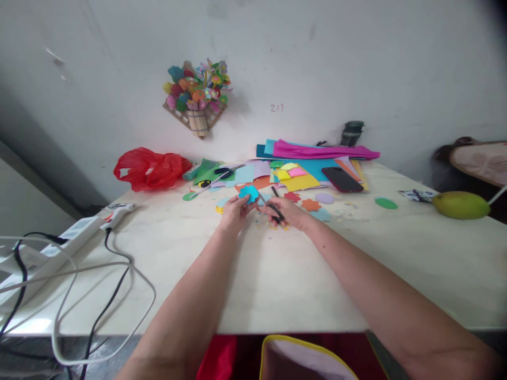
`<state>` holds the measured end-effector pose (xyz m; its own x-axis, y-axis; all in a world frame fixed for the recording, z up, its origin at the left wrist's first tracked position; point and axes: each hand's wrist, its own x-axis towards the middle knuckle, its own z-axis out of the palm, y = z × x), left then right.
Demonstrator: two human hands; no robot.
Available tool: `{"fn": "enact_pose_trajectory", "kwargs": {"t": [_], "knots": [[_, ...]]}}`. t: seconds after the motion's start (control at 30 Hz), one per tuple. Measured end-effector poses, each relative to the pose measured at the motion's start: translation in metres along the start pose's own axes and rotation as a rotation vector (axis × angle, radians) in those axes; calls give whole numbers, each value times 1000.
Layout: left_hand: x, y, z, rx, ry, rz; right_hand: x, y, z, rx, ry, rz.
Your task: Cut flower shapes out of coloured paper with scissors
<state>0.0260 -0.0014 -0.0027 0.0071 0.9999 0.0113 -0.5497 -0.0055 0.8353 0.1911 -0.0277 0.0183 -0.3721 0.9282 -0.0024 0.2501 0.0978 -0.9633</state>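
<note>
A blue flower-shaped paper piece (249,194) is pinched between the fingers of my left hand (235,212). My right hand (288,211) grips black-handled scissors (274,211), whose blades point up and left toward the blue paper's right edge. Red (292,197) and orange (311,205) paper flowers lie just beyond and right of my right hand, beside a lilac paper oval (325,198). Small paper scraps are scattered on the table around and under my hands.
Coloured paper sheets (303,182), a phone (342,179) and a second pair of scissors (227,171) lie toward the wall. A red plastic bag (150,169) and a power strip (75,232) with cables are left. A yellow-green fruit (461,205) is right.
</note>
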Motion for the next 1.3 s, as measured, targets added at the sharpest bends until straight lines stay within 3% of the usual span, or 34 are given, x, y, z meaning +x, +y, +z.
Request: {"fn": "enact_pose_trajectory", "kwargs": {"t": [1.3], "knots": [[-4, -10, 16, -156, 50, 55, 4, 2, 9, 7, 91, 25]]}}
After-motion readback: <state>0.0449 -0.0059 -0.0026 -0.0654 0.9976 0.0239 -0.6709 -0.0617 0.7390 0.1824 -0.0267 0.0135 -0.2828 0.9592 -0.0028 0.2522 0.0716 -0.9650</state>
